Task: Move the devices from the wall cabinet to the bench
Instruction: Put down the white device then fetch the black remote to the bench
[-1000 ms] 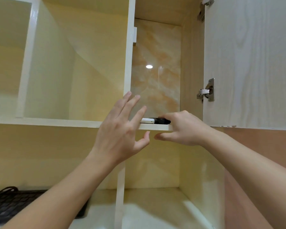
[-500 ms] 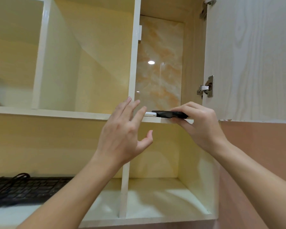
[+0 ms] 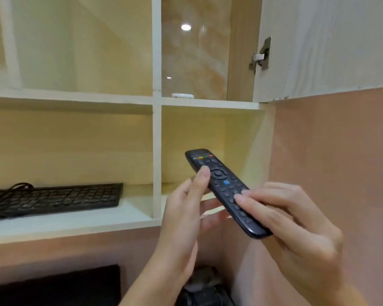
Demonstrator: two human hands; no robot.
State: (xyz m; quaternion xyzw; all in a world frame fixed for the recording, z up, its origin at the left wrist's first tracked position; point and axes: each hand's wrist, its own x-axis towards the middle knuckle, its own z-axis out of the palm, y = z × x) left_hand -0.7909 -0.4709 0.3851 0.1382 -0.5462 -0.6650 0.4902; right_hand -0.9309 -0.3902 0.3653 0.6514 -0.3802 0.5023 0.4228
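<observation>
While both hands grasp it, a long black button-covered remote control [image 3: 226,191] tilts before the pale wooden wall cabinet [image 3: 156,138].
Left hand [image 3: 186,219] pinches its upper part; right hand [image 3: 296,224] clasps its lower end.

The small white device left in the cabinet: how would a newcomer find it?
Start at the open cabinet door with the metal hinge. Left of it, on the upper shelf, lies a flat white device, the only thing there; the black keyboard sits lower left.

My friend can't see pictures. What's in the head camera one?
Two hands, left hand and right hand, hold a black remote before an open wall cabinet. A keyboard and a white device sit on shelves.
</observation>
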